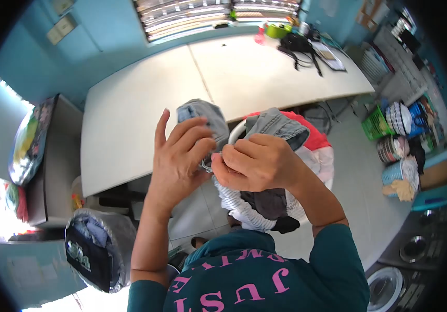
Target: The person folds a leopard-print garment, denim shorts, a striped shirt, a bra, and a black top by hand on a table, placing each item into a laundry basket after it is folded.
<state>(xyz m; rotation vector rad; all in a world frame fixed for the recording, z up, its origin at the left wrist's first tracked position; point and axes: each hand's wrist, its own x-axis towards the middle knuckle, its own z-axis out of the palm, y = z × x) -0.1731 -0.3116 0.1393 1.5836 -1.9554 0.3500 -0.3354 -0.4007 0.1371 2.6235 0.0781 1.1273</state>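
Observation:
My left hand [184,153] is raised in front of me with its fingers spread, the thumb side beside a small grey ring-like piece [207,164]. Touching that piece from the right, my right hand [254,162] is closed; what its fingers pinch is too small to make out. Behind my left hand, a folded light-blue denim garment [202,112] lies at the table's front edge. Below and right of my hands stands a white basket [236,132] heaped with clothes: grey denim [281,127], a red cloth [314,130], a striped white garment [239,205] and dark cloth.
A large white table [135,104] spans the front, with a black bag [297,46] and green basin [278,31] at its back right. A lined bin of clothes [122,234] stands lower left. Laundry baskets [374,124] and front-loading machines [385,286] are at right.

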